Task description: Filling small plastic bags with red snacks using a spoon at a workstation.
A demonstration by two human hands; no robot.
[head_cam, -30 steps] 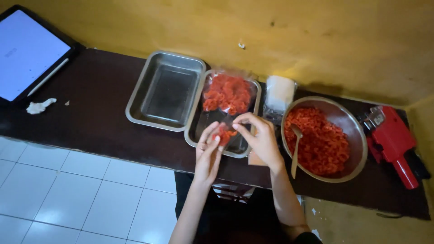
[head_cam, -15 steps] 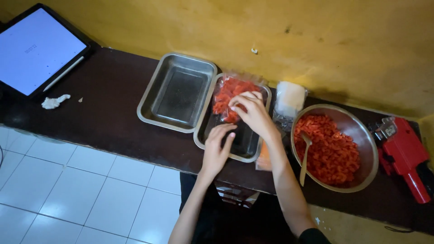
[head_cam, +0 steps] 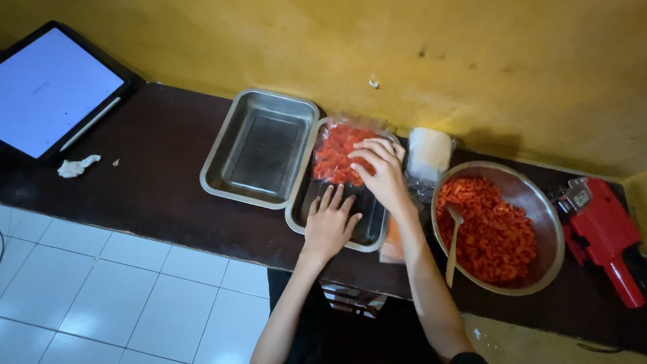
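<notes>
- Head view: the right hand lies flat on a clear bag of red snack pieces, fingers spread and pressing rather than pinching; the bag sits in the far end of the smaller steel tray.
- The left hand rests open, palm down, on the tray's near end, just below the right fingers (holding nothing).
- Step in hand, by my reading: settling a filled bag into the tray; the next move calls for a free hand.
- Right of the fingers stands the steel bowl with a spoon; left, an empty larger tray.
- Against a second ago, both hands have gone from meeting over the tray's near edge to lying apart on the worktop's tray.
</notes>
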